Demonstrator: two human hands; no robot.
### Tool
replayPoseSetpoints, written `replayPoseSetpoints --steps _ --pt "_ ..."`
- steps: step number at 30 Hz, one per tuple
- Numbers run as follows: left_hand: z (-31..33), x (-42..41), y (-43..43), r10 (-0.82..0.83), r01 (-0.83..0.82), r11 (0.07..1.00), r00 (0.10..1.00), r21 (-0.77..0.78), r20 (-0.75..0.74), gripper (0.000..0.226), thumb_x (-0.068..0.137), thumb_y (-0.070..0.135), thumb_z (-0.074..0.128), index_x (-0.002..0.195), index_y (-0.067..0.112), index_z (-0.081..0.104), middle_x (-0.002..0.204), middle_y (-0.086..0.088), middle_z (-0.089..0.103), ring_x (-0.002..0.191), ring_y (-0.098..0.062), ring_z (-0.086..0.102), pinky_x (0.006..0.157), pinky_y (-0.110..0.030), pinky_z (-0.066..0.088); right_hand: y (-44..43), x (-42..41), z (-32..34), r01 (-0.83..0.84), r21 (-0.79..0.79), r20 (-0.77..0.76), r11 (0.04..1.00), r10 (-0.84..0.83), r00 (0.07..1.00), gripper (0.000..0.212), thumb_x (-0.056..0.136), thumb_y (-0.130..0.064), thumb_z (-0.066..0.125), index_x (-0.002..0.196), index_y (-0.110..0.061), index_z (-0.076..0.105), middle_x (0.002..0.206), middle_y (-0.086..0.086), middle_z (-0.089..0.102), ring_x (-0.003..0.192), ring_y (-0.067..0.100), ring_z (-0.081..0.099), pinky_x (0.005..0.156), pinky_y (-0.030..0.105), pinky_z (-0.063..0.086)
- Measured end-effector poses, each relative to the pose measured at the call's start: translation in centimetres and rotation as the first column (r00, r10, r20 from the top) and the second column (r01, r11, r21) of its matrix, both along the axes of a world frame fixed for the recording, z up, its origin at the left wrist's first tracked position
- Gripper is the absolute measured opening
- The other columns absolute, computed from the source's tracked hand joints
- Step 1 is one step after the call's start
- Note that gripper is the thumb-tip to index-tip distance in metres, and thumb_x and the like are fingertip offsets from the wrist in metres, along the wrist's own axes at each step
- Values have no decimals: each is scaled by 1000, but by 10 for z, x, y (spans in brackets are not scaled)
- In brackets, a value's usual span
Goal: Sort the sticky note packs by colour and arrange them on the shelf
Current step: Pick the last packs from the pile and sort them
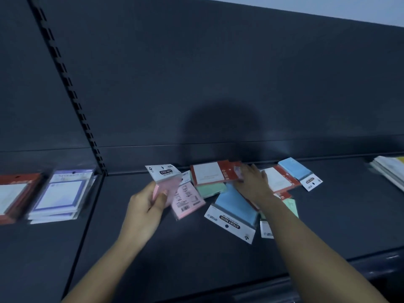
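Sorting seems barely begun: the left hand [148,206] grips a pink pack [168,185]; the right hand [252,181] rests flat-fingered on a red-edged pack [209,174] atop the mixed heap [234,204].

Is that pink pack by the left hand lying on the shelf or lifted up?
Lifted: the left hand grips the pink pack, header up, clear of the shelf.

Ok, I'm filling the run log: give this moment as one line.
left hand: holds pink pack | right hand: on red pack, grip unclear | shelf: mixed packs unsorted
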State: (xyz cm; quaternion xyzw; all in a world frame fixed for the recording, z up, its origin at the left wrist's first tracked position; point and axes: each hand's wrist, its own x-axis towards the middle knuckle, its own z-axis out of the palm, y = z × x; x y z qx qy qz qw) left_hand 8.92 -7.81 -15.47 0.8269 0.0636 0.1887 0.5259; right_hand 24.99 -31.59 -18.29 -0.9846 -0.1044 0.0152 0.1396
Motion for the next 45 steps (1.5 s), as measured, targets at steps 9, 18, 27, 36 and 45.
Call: replayPoseSetpoints --steps 9,18,27,36,45 --pt "2 -4 4 71 -74 961 997 -267 -22 23 91 6 54 91 25 67 86 18 72 77 1 65 67 -8 47 15 -10 27 -65 29 179 997 59 982 38 80 -40 62 108 -14 61 95 5 63 86 24 60 74 30 47" --pt "-1 -25 14 298 -328 721 942 -610 -154 9 89 10 59 90 18 63 81 6 72 71 -9 67 61 -22 52 70 -88 55 494 788 -615 368 419 668 25 94 -27 48 108 -7 53 84 25 70 60 30 67 53 34 56" --pt "-2 -103 93 433 -479 639 870 -602 -234 15 93 18 54 91 7 64 82 -13 70 68 -24 63 63 -33 50 186 -160 28 518 817 -544 253 634 549 28 91 -6 42 110 -4 62 99 20 71 89 32 70 67 35 58" --pt "4 -246 231 620 -598 617 770 -512 -153 9 94 11 50 95 14 59 77 -3 68 53 -10 62 41 -23 46 331 -286 35 430 837 -533 339 685 497 22 94 -11 49 104 -20 66 96 6 74 78 18 70 62 29 55" --pt "4 -346 337 645 -579 571 755 -582 -118 15 93 7 50 98 19 57 86 6 71 67 -6 66 52 -19 48 445 -384 44 286 873 -487 395 669 562 15 91 -18 55 97 -22 69 81 6 71 62 16 64 44 24 48"
